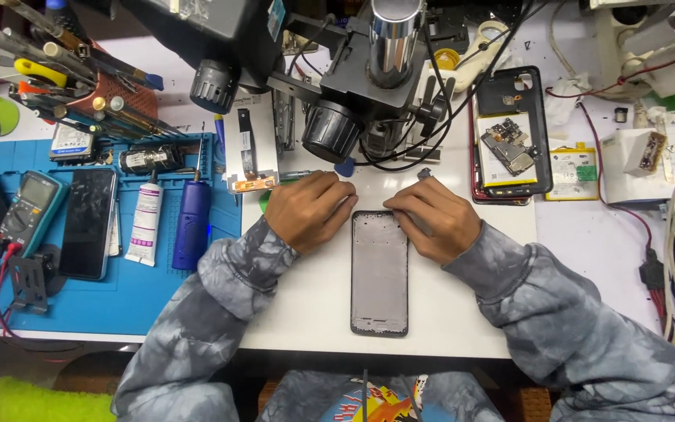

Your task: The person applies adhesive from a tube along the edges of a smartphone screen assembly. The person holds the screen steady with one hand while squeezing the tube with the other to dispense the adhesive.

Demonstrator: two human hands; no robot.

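Note:
A grey phone frame [380, 281] lies upright on the white table [314, 305] in front of me. My left hand [308, 209] rests curled at its top left corner, and a blue pick [344, 167] lies just beyond the fingers. My right hand [434, 216] lies over the frame's top right corner, fingers bent down on the edge. What the fingers pinch is hidden.
A microscope [369, 70] hangs over the table's far side. A blue mat [119, 234] at left holds a multimeter [26, 205], a black phone [87, 223], a glue tube [145, 219] and a blue tool [191, 219]. An opened phone [512, 133] and battery [573, 170] lie right, cables beyond.

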